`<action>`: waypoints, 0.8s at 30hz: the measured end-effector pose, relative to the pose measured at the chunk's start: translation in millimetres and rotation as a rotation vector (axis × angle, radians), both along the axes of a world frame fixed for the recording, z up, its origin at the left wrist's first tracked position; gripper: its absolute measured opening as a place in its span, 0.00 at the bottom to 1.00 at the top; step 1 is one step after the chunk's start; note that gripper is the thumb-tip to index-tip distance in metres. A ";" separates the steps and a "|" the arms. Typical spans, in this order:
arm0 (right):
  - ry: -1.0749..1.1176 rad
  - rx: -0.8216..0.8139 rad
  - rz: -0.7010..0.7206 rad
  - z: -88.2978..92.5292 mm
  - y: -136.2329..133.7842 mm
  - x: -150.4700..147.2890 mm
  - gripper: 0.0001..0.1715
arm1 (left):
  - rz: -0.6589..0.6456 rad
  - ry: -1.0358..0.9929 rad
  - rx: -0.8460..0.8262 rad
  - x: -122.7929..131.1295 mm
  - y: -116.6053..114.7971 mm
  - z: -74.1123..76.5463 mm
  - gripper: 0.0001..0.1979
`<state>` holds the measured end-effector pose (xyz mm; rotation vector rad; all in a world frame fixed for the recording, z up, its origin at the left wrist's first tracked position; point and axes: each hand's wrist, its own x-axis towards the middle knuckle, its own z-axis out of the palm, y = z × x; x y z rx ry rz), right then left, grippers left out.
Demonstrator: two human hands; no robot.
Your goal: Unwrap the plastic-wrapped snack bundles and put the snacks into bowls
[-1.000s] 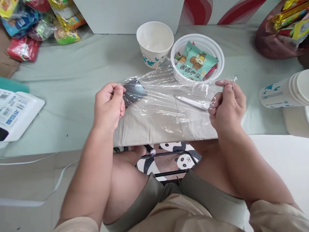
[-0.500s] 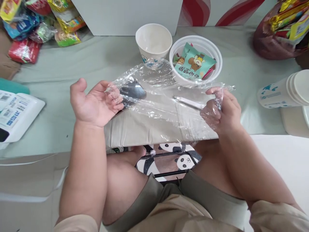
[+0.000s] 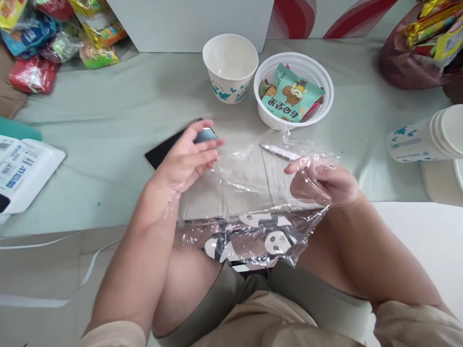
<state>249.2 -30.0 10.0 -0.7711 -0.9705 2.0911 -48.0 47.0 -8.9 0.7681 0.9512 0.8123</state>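
A thin sheet of clear plastic wrap (image 3: 242,178) hangs crumpled between my hands over the table's front edge and my lap. My left hand (image 3: 188,166) has its fingers apart; the wrap touches its fingertips and clings near the wrist. On the other side, my right hand (image 3: 323,180) grips the wrap with curled fingers, and film lies over its knuckles. Just beyond that hand lies a slim white tool (image 3: 280,152), its right end covered by film and fingers. A dark phone (image 3: 164,147) lies partly hidden behind my left hand.
A paper cup (image 3: 231,67) and a white bowl (image 3: 265,113) holding a green snack packet (image 3: 292,94) stand farther back. Stacked paper cups (image 3: 415,135) lie at right, below a basket of snacks (image 3: 394,62). Snack bags (image 3: 36,74) and a white device (image 3: 32,168) are at left.
My left hand has moved right and turned inward. My right hand has shifted slightly left and down. The wrap has dropped toward my lap, away from the cup and bowl.
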 end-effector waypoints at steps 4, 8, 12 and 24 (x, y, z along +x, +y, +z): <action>-0.119 0.039 -0.180 -5.9 7.0 1.7 0.14 | 0.280 -0.196 0.284 -13.2 12.8 -5.6 0.21; -0.280 0.106 -0.454 -16.6 16.6 -3.9 0.11 | 0.502 -0.186 0.303 -24.3 18.5 2.3 0.17; -0.298 0.058 -0.624 -21.8 22.6 -11.1 0.13 | 0.515 -0.221 0.299 -31.0 16.3 8.2 0.14; -0.551 0.153 -0.774 -19.7 26.0 -27.3 0.30 | 0.359 0.121 0.140 -27.0 17.0 -5.3 0.17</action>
